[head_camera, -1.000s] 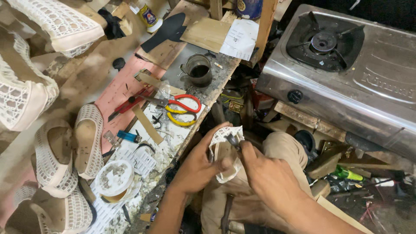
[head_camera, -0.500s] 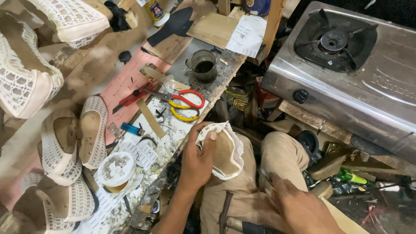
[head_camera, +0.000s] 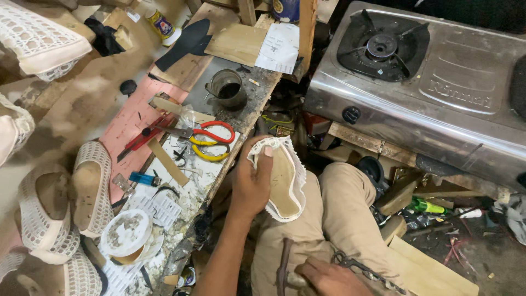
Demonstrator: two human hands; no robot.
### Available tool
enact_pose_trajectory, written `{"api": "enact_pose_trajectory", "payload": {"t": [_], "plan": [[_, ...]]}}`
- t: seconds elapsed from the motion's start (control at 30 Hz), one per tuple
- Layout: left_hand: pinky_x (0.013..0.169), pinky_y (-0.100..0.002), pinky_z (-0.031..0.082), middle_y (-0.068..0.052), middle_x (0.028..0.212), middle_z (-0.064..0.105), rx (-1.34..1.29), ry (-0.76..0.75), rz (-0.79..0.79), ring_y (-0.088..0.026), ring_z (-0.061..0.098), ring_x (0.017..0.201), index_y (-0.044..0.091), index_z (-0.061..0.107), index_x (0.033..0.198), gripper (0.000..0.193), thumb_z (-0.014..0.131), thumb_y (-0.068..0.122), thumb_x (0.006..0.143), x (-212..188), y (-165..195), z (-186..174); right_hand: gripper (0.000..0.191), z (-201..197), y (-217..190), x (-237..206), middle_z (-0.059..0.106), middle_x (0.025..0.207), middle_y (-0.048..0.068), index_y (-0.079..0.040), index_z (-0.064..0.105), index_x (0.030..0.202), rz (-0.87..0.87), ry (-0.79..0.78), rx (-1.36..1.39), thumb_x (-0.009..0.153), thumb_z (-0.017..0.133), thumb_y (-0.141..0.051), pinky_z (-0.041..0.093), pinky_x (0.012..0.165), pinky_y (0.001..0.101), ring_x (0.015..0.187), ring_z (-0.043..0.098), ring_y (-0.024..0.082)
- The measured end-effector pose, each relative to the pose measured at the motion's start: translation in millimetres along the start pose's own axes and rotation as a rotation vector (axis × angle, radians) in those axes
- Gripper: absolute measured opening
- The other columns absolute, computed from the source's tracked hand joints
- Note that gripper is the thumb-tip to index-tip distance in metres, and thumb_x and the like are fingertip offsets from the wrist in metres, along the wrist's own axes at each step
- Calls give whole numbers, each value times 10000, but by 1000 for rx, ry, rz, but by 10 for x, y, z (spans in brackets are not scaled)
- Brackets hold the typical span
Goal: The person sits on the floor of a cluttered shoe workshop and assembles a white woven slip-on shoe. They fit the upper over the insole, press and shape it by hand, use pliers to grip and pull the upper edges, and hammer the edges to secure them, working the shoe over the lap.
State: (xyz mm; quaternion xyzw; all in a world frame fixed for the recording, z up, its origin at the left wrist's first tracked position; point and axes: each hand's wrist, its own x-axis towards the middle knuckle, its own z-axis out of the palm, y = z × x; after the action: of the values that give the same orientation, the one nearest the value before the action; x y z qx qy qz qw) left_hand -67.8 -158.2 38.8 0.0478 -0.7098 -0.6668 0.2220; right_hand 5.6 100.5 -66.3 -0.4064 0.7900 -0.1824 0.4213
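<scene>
My left hand (head_camera: 252, 183) grips a white lace shoe upper (head_camera: 285, 178) stretched over a tan last, sole side up, above my lap. The thumb rests on the toe end. My right hand (head_camera: 329, 277) is low at the frame's bottom edge, closed around the handle of a metal tool (head_camera: 285, 271) that lies on my thigh. A pair of dark pincers (head_camera: 367, 268) lies just beside that hand.
A cluttered workbench (head_camera: 181, 164) on the left carries red and yellow scissors (head_camera: 211, 140), a metal cup (head_camera: 227, 87), a blue lighter (head_camera: 143, 178) and a glue tub (head_camera: 127, 235). White lace shoes (head_camera: 87, 189) lie at far left. A steel gas stove (head_camera: 427, 82) stands at right.
My right hand left the shoe and dropped to my thigh, closing on the tool handle. My left hand kept the shoe and turned its sole upward.
</scene>
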Motion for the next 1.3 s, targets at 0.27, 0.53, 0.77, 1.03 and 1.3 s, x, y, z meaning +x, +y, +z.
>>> {"api": "enact_pose_trajectory", "payload": {"t": [0.27, 0.53, 0.77, 1.03, 1.3], "plan": [[769, -278, 468, -86, 1040, 634, 31, -113, -153, -122, 536, 889, 38, 556, 1397, 341, 517, 183, 1091, -89, 147, 196, 318, -1298, -711, -515, 565, 730, 50, -7, 590, 1231, -53, 916, 974, 1030, 553, -251, 426, 468, 291, 562, 489, 122], [1041, -265, 468, -51, 1300, 624, -309, -331, -162, -107, 577, 1190, 51, 418, 1495, 452, 527, 61, 1056, -132, 247, 305, 215, -1416, -409, 52, 641, 927, 153, 13, 577, 1116, -370, 1199, 34, 910, 605, -41, 526, 617, 385, 745, 657, 318], [1033, -319, 509, -108, 1284, 639, -278, -234, -170, -161, 625, 1173, 56, 412, 1471, 605, 638, -82, 927, -115, 241, 320, 264, -1476, -597, -139, 660, 934, 146, 29, 604, 1111, -376, 1160, 26, 849, 616, -2, 552, 600, 381, 692, 696, 289], [1050, -304, 523, -73, 1331, 618, -280, -162, -69, -149, 609, 1234, 31, 438, 1465, 576, 604, -76, 924, -138, 84, 288, 160, -1246, -474, -27, 710, 816, 109, -75, 649, 1103, 12, 901, 227, 952, 651, -127, 571, 595, 392, 625, 718, 258], [969, -332, 532, -94, 1274, 658, -453, 340, -261, -188, 643, 1127, 14, 530, 1399, 553, 710, 4, 876, -182, 14, -49, 737, -199, -191, -288, 670, 1280, 121, -250, 449, 1548, 255, 461, 262, 912, 793, -393, 491, 966, 393, 1134, 654, 283]]}}
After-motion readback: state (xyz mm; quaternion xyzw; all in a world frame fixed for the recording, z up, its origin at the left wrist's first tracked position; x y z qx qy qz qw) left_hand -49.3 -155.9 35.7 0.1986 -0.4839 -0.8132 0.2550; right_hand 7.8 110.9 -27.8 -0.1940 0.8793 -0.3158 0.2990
